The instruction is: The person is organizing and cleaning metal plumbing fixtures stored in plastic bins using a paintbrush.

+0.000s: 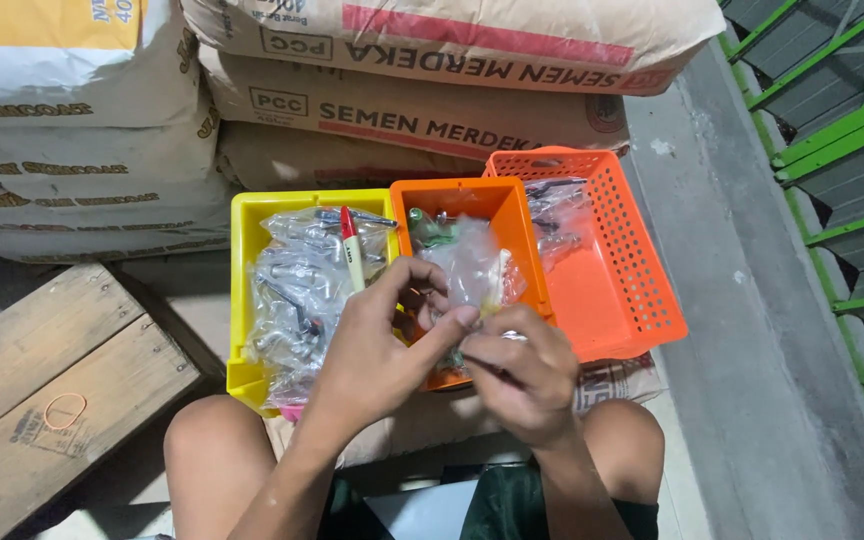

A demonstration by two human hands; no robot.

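Plastic bag of small parts, pinched between both hands above the small orange bin.

Left hand has its fingers closed on the bag's near edge; right hand is curled shut just below, touching the film, though what its fingertips grip is hidden. Thin clear film looks light, limp and slippery, likely to sag under the green and metal pieces inside, so the gathered neck seems the safest hold. A yellow bin with bagged metal fittings sits to the left, a perforated orange basket to the right.
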